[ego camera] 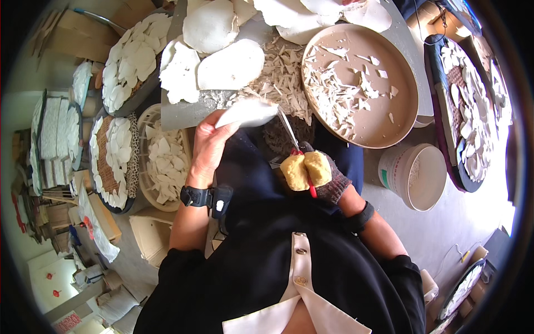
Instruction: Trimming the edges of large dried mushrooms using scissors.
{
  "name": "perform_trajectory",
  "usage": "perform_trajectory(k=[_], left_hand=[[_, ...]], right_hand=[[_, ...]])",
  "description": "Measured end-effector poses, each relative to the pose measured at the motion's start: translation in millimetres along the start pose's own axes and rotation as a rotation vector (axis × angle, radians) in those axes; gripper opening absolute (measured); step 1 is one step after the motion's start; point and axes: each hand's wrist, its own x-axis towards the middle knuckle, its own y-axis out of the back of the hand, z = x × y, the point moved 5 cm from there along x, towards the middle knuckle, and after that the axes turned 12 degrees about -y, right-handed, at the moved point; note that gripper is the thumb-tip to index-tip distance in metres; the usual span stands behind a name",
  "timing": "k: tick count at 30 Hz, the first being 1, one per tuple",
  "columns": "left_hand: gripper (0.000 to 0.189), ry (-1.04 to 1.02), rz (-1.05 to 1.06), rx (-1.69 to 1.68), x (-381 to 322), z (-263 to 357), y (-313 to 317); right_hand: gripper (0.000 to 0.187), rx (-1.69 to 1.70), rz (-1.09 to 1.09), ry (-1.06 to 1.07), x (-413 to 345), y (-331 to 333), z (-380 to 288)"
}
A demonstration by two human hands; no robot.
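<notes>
My bare left hand (210,137) pinches a thin white slab (250,113) between thumb and fingers, above my lap at the table's near edge. Its material cannot be told. In my right hand (333,179), which wears a dark knit glove, are scissors (288,127) with red handles wrapped in yellow foam (294,171). Their blades reach up to the slab's right end; whether they touch it is unclear. Beyond the slab, pale broken strips (283,89) are heaped on the grey table (179,115). Larger white slabs (231,64) lie behind them.
A round brown tray (406,104) with more strips overhangs the table's right side. Below it stands a white plastic bucket (396,175). At left are a cream plastic basket (144,167) of white pieces and a cardboard box (152,238). Slab-covered trays (467,112) stand at right.
</notes>
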Motion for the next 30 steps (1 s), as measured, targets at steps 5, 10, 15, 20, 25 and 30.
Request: perform_trajectory(k=[5, 10, 15, 20, 25, 30], left_hand=[[0.014, -0.555, -0.015, 0.555, 10.3, 36.9, 5.6], [0.008, -0.689, 0.017, 0.558, 8.8, 44.8, 3.5], [0.008, -0.734, 0.007, 0.698, 7.7, 43.1, 1.2], [0.012, -0.748, -0.025, 0.713, 5.3, 42.2, 0.6], [0.022, -0.66, 0.104, 0.854, 2.9, 38.8, 0.8], [0.02, -0.038, 0.205, 0.112, -9.4, -8.3, 20.0]], right_hand=[[0.029, -0.843, 0.048, 0.165, -4.6, -25.2, 1.5], [0.03, -0.428, -0.231, 0.036, 11.0, -37.8, 14.2], [0.031, -0.31, -0.214, 0.016, 3.6, -9.0, 15.2], [0.031, -0.513, -0.075, 0.097, -6.1, -30.9, 9.4], [0.025, -0.731, 0.106, 0.197, -7.5, -56.0, 2.2], [0.026, -0.5, 0.28, 0.291, -2.9, -15.6, -16.8]])
